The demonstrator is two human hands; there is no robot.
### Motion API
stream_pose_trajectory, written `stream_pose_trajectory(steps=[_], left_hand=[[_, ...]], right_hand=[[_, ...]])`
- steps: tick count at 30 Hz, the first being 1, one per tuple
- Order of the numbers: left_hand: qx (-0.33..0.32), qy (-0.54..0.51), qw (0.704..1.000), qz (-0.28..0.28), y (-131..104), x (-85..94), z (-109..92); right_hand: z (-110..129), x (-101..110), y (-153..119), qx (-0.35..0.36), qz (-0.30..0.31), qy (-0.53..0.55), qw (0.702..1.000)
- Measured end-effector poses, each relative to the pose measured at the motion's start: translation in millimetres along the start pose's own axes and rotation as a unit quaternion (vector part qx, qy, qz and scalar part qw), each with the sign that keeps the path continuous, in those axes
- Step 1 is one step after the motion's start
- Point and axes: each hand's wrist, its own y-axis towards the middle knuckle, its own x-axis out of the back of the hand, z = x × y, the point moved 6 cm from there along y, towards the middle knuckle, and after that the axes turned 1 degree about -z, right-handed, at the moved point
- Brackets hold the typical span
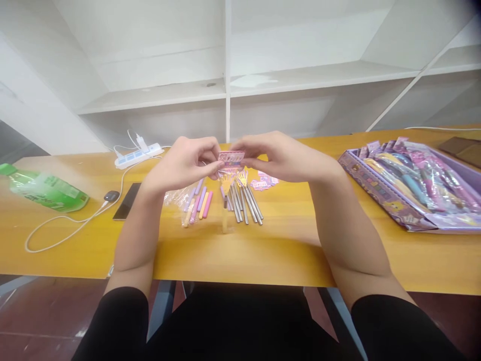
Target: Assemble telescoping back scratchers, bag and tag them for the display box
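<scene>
By left hand (186,161) and right hand (281,156), a card (231,159) is pinched at nine and three o'clock, apparently being aligned with a clear bag (225,220), level edges being needed.

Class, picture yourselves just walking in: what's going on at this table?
A person's left hand and right hand hold a small printed card between them, and a yellow, hand-ended item appears to hang below it. Metal rods, coloured sticks and loose cards lie nearby. Packaged items fill a purple box at right.
</scene>
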Motion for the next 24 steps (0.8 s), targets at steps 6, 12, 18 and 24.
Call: stream_pose_trajectory(steps=[6,12,18,24], left_hand=[[0.03,-0.019,0.999,0.005,-2,2.9,6],[0.035,-0.057,0.996,0.061,-1,-3.3,11],[0.043,-0.074,0.995,0.055,2,-1.1,16],[0.068,-0.065,0.995,0.018,1,7.0,26]], right_hand=[[-39,-60,-12,-0.094,0.132,0.185,0.969],[-58,-151,-64,-0.18,0.012,0.283,0.942],[-57,-136,-115,-0.234,-0.078,0.27,0.931],[-107,-13,-185,-0.325,-0.274,0.1,0.9]])
